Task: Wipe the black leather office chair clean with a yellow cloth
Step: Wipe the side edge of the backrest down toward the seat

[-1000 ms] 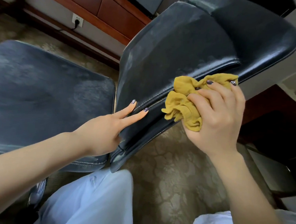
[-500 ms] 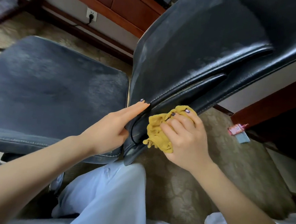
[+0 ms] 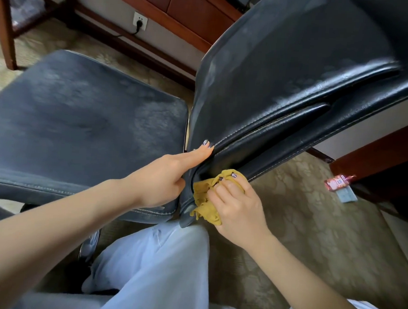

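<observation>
Black leather office chair [image 3: 268,105] fills the upper half of the frame, its backrest [image 3: 300,55] tilted toward the viewer at upper right and its dusty, grey-filmed seat [image 3: 80,127] at left. At lower centre the right hand [image 3: 239,205] curls its fingers tightly around a bunched yellow cloth [image 3: 204,203], pressing it against the backrest's bottom corner, below a stitched seam. The left hand [image 3: 163,178] braces just beside it, fingers straight and together, laid along the backrest's edge. To wipe this corner well, the cloth probably needs working into the seam groove while the left hand steadies the backrest against the pressure. Patterned carpet [image 3: 312,244] lies below
</observation>
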